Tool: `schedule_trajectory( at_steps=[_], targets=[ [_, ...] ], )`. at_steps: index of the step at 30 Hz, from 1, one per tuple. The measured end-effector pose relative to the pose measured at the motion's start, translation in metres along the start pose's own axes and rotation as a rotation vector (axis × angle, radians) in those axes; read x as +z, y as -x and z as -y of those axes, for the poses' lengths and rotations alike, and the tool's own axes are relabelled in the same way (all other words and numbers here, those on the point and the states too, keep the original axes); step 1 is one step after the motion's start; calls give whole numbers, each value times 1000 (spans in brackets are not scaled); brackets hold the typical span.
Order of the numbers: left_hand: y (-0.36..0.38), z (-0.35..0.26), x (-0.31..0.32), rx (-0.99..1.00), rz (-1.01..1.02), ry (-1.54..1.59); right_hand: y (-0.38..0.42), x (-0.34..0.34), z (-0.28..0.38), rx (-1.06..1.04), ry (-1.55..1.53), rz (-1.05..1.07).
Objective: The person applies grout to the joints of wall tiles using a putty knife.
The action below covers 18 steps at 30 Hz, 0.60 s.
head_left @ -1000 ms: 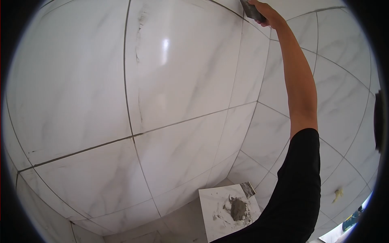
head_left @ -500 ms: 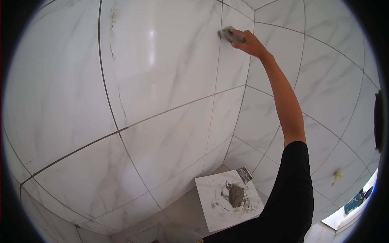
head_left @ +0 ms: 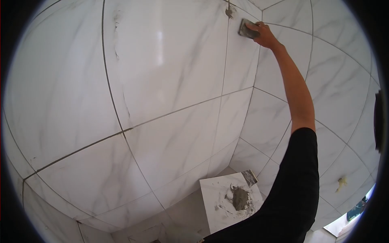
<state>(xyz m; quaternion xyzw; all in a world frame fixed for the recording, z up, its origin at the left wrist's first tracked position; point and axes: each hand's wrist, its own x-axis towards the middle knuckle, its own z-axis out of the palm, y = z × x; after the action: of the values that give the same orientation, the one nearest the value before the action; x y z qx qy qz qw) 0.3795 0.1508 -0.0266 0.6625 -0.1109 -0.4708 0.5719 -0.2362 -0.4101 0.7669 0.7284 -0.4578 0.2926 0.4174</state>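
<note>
My right hand is closed round a small flat grey tool, held near the corner of the marbled tile wall. Left of the tool, a dab of grey paste sits on a vertical tile joint near the top. Below, a white tile board carries a heap of grey paste with smears around it. A small dark marbled piece lies at the board's upper right corner. My left hand is out of view.
Another tiled wall meets the first at the corner, with a yellowish smear low on it. A bright opening shows a teal object at the lower right. A dark object stands at the right edge.
My right hand has moved the tool off the vertical joint, rightward toward the corner. The paste dab on the joint now shows. The view has shifted slightly.
</note>
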Motion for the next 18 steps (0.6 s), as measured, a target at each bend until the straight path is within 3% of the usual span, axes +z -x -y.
schedule_trajectory(
  at_steps=[2,4,8,10,12,14,16,17,18],
  targets=[
    [-1,6,6,-2,17,16,-6,-39,14,-106,67,-13],
    [7,12,4,-10,22,15,-25,-54,36,63,-648,-157],
    [15,9,-9,9,4,22,-62,-81,64,47,-628,17],
    [19,6,-23,15,-13,26,-48,-82,86,217,-576,107],
    [32,14,-37,-2,-23,28,-24,-58,85,106,-580,69],
    [47,25,-42,-21,-16,33,-2,-11,68,-154,-491,10],
    [68,42,-40,-41,-9,46,43,-24,82,-141,-304,277],
    [93,58,-41,-56,-18,60,79,-32,96,7,-533,299],
    [132,-15,10,216,-4,-62,117,-30,109,164,-764,327]
  ],
)
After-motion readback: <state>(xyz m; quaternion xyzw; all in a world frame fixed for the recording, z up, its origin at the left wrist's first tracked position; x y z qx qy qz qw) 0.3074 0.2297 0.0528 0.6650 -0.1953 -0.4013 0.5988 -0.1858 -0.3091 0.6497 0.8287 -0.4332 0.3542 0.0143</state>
